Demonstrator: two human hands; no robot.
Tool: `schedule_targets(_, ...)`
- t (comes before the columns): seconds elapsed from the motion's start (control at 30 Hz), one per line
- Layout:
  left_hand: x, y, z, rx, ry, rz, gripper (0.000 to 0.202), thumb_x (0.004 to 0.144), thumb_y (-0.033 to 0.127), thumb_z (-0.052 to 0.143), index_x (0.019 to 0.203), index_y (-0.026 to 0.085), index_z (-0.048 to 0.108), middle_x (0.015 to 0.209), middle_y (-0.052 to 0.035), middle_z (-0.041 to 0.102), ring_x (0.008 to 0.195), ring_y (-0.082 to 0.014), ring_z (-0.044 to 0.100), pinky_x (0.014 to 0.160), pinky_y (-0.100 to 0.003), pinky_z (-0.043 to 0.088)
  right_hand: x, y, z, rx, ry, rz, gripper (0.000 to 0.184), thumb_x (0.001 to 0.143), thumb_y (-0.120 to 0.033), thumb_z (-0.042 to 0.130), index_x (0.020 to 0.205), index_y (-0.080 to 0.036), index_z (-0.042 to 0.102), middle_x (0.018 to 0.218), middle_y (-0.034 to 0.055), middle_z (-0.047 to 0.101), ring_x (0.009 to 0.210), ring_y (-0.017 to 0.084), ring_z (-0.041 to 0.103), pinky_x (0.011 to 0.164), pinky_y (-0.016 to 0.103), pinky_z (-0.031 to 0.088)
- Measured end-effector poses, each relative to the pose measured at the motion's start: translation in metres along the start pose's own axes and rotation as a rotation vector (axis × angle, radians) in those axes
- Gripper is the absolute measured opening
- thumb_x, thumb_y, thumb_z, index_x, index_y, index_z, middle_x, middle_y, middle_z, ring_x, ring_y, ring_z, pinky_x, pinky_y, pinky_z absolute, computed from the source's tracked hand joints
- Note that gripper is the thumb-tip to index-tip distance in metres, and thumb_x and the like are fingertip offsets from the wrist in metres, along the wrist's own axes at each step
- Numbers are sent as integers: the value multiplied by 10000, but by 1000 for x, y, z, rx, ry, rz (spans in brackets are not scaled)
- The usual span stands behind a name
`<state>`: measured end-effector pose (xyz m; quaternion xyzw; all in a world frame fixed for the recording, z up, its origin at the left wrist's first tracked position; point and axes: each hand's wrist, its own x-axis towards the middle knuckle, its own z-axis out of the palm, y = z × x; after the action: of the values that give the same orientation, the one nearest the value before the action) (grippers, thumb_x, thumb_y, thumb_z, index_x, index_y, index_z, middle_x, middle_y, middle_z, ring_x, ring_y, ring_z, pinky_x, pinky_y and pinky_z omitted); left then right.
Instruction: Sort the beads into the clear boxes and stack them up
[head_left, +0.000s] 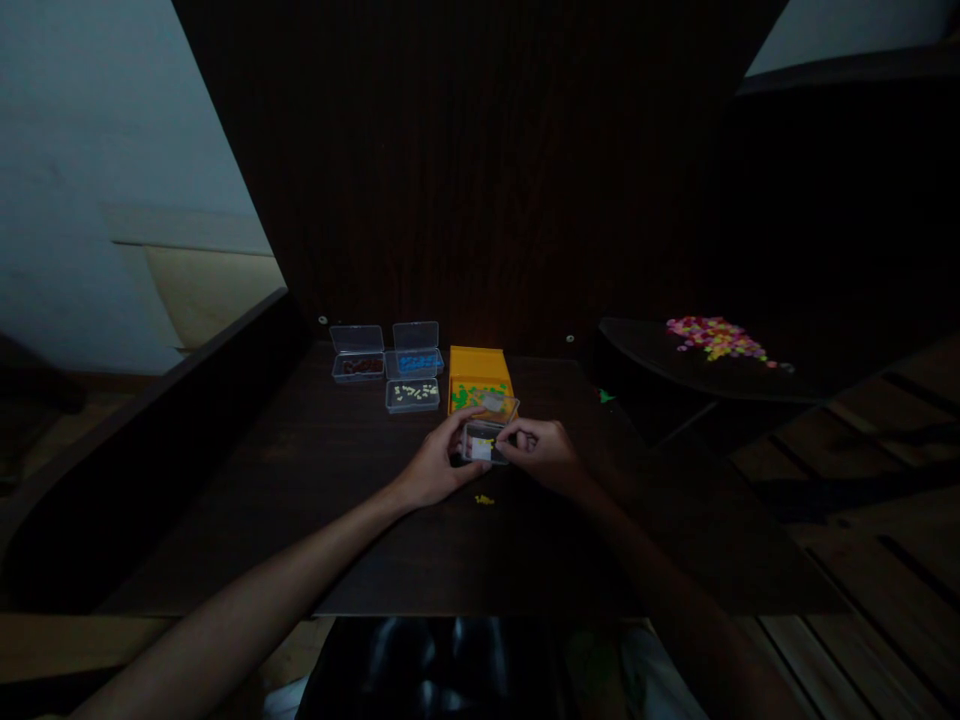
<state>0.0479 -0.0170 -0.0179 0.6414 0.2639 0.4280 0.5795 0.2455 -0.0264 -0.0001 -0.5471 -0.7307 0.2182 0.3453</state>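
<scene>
My left hand (437, 462) grips a small clear plastic box (480, 449) by its left side, its hinged lid (501, 405) standing up. A white patch and a few yellow bits show inside. My right hand (541, 450) is closed in a pinch at the box's right edge; what the fingertips hold, if anything, is too small to make out. Just below the box, a little pile of yellow pieces (484, 499) lies on the dark wooden tabletop (360, 540). Directly behind, an open yellow case (478, 361) contains green and yellow pieces, partly hidden by the clear box.
Left of the yellow case stand open clear boxes with dark red pieces (362, 367), blue pieces (417, 363) and pale pieces (415, 393). A pink and yellow heap (716, 337) lies on a dark surface at the right. A tall dark panel (480, 180) rises behind.
</scene>
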Motion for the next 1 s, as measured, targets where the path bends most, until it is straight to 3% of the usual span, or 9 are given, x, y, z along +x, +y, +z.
schedule_targets(0.37, 1, -2, 2, -23, 24, 2, 685, 693, 131, 767, 1304, 201, 466, 1315, -131, 557, 1142, -247, 598, 987, -409, 488, 0, 0, 4, -11, 47, 1, 147, 718, -258, 628, 703, -156, 733, 435, -60, 466, 407, 62, 349, 452, 203, 276)
schedule_targets(1.0, 1, 1, 1, -42, 23, -42, 705, 703, 198, 770, 1326, 202, 439, 1111, -75, 608, 856, -139, 609, 853, -330, 516, -3, -5, 2, -113, 57, -57, 169, 726, -224, 593, 732, -155, 748, 435, -54, 463, 411, 69, 359, 464, 202, 293)
